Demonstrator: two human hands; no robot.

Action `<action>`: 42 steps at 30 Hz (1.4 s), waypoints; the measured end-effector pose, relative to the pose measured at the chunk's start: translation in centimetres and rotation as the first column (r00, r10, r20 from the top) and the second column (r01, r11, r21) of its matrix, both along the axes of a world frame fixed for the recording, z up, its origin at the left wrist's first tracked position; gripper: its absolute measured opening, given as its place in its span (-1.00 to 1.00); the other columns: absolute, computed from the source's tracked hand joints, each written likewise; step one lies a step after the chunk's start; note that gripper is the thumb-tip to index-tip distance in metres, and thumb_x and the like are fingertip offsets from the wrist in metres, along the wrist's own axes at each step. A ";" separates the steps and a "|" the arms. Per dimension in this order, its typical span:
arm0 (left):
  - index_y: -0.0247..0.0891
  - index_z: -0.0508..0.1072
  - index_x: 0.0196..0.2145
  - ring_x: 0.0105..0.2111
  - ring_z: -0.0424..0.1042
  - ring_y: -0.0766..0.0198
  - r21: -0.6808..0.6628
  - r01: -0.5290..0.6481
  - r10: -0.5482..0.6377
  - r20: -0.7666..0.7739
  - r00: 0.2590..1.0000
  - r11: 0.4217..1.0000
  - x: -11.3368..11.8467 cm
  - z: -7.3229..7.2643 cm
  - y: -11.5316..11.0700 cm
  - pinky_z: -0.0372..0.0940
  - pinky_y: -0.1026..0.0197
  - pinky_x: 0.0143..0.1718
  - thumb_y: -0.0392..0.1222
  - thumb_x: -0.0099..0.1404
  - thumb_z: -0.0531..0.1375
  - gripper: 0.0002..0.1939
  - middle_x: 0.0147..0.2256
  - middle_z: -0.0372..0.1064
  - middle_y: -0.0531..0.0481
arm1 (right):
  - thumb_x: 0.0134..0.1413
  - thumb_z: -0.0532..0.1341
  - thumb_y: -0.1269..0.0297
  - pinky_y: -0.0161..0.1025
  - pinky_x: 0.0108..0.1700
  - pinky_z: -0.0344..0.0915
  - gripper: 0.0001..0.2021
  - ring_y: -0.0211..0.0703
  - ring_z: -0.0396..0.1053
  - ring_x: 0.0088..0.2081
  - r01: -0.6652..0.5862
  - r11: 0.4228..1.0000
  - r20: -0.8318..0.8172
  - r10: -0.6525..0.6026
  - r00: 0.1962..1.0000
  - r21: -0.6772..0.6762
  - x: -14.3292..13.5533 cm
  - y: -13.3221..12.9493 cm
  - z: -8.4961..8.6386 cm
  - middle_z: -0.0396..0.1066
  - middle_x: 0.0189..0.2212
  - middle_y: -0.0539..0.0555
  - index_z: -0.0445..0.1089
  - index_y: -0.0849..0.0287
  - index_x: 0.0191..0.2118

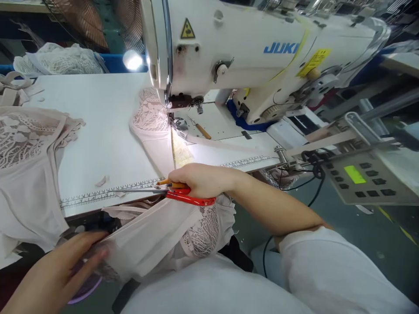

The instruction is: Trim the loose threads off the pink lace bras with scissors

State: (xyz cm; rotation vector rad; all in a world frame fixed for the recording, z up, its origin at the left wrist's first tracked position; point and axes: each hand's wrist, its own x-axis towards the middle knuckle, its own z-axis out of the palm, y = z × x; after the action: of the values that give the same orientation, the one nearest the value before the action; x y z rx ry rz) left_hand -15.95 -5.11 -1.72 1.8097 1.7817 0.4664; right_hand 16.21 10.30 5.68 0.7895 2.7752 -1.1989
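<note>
My right hand (pixel 206 179) is closed around red-handled scissors (pixel 191 199), their blades pointing left along the table edge. A slim orange-brown handle (pixel 178 185) also shows by its fingers. Below, a pale pink lace bra (pixel 157 237) hangs from the table edge across my lap. My left hand (pixel 62 266), partly blurred, has its thumb and finger at the left end of this bra's band, seemingly pinching it. Another pale pink lace piece (pixel 152 117) lies under the needle area of the sewing machine (pixel 229 52), with a strip running right.
More pale lace bras (pixel 26 161) are stacked on the table's left side. A printed ruler (pixel 111 194) runs along the front edge, with fabric scraps nearby. An awl (pixel 200 127) lies beside the needle plate. A control panel (pixel 376 176) juts out at right; a purple basin (pixel 87 293) sits below.
</note>
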 end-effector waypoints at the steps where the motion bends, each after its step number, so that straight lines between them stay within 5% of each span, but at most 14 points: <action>1: 0.15 0.49 -0.16 -0.23 0.50 0.19 0.068 0.095 -0.093 -0.033 0.995 0.993 0.8 0.4 0.2 0.31 0.34 -0.21 0.02 0.15 0.28 -0.74 -0.19 0.53 0.20 | 0.09 0.14 0.38 -0.33 -0.46 -0.03 -0.72 -0.30 0.03 -0.52 -0.021 1.000 -0.024 0.021 1.000 -0.008 -0.3 -0.4 0.5 0.10 -0.54 -0.09 -0.03 0.12 -0.51; 5: 0.03 0.38 -0.10 -0.28 0.53 0.26 0.342 0.375 -0.405 0.017 0.914 0.861 6.2 2.9 1.4 0.35 0.36 -0.20 -0.17 0.28 0.17 -0.77 -0.24 0.54 0.13 | 0.03 0.15 0.40 -0.33 -0.44 -0.02 -0.73 -0.30 0.05 -0.50 -0.175 0.981 -0.089 0.167 0.982 -0.089 -1.3 -2.1 2.7 0.12 -0.53 -0.09 -0.03 0.12 -0.49; 7: -0.03 0.36 -0.01 -0.27 0.52 0.23 0.277 0.471 -0.497 0.027 0.868 0.838 8.9 3.6 2.1 0.38 0.33 -0.27 -0.19 0.32 0.10 -0.72 -0.21 0.53 0.06 | 0.00 0.16 0.40 -0.33 -0.44 -0.01 -0.74 -0.29 0.07 -0.50 -0.226 0.968 -0.088 0.218 0.972 -0.107 -1.4 -2.5 3.2 0.13 -0.53 -0.09 -0.02 0.12 -0.48; 13: -0.13 0.40 -0.39 -0.64 0.38 0.27 0.417 0.174 -0.165 -0.059 0.985 0.892 11.2 2.3 3.0 0.21 0.28 -0.62 0.03 0.26 0.17 -0.79 -0.58 0.41 0.13 | -0.05 0.16 0.50 -0.32 -0.42 0.00 -0.71 -0.30 0.07 -0.48 -0.137 0.988 -0.060 0.134 0.989 -0.064 -0.7 -1.7 2.5 0.11 -0.53 -0.11 -0.04 0.11 -0.50; 19: -0.13 0.41 -0.34 -0.67 0.32 0.30 0.378 0.253 -0.246 -0.068 0.967 0.891 11.4 2.7 3.5 0.13 0.29 -0.66 -0.02 0.31 0.12 -0.83 -0.60 0.39 0.15 | -0.03 0.18 0.51 -0.32 -0.41 -0.01 -0.67 -0.32 0.02 -0.48 -0.157 0.986 -0.093 0.151 0.984 -0.062 -0.6 -1.1 2.0 0.06 -0.56 -0.13 -0.05 0.11 -0.52; 25: -0.09 0.44 -0.41 -0.50 0.41 0.26 0.309 0.176 -0.200 0.050 0.978 0.935 11.7 3.6 3.7 0.26 0.29 -0.36 -0.16 0.21 0.23 -0.95 -0.56 0.43 0.13 | 0.08 0.17 0.42 -0.32 -0.41 0.00 -0.68 -0.32 0.02 -0.49 -0.180 0.982 -0.149 0.172 0.974 -0.046 -0.3 -0.7 1.6 0.07 -0.56 -0.12 -0.04 0.12 -0.52; 29: -0.10 0.43 -0.45 -0.41 0.38 0.27 0.036 0.040 -0.050 0.374 0.926 0.999 11.7 4.4 3.8 0.25 0.33 -0.38 -0.17 0.17 0.27 -0.93 -0.41 0.44 0.09 | 0.09 0.19 0.43 -0.31 -0.42 0.00 -0.67 -0.32 0.02 -0.49 -0.121 0.992 -0.136 0.117 0.984 -0.023 -0.1 -0.1 1.6 0.07 -0.57 -0.12 -0.02 0.13 -0.52; 33: -0.15 0.42 -0.49 -0.26 0.39 0.21 -0.352 0.008 0.244 0.663 0.707 0.936 11.5 4.9 4.2 0.29 0.31 -0.32 -0.06 0.16 0.32 -0.81 -0.25 0.46 0.05 | 0.04 0.25 0.45 -0.33 -0.42 -0.01 -0.64 -0.35 0.03 -0.50 -0.070 0.997 -0.142 0.067 0.988 -0.014 -0.1 0.4 1.7 0.06 -0.57 -0.14 0.00 0.14 -0.53; 42: -0.20 0.45 -0.54 -0.43 0.36 0.31 -0.471 0.041 0.353 0.712 0.607 0.881 10.1 4.8 5.2 0.26 0.34 -0.40 -0.06 0.02 0.44 -0.74 -0.47 0.44 0.09 | 0.03 0.24 0.47 -0.33 -0.43 -0.02 -0.65 -0.35 0.06 -0.50 -0.063 0.998 -0.199 0.059 0.978 -0.011 -0.9 0.3 1.6 0.12 -0.57 -0.13 0.00 0.14 -0.53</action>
State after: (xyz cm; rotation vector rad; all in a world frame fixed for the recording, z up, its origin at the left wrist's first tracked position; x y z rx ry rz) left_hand -5.82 0.05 3.05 0.8736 1.2542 0.7165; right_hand 15.27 10.59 7.29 0.6097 2.9154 -1.3587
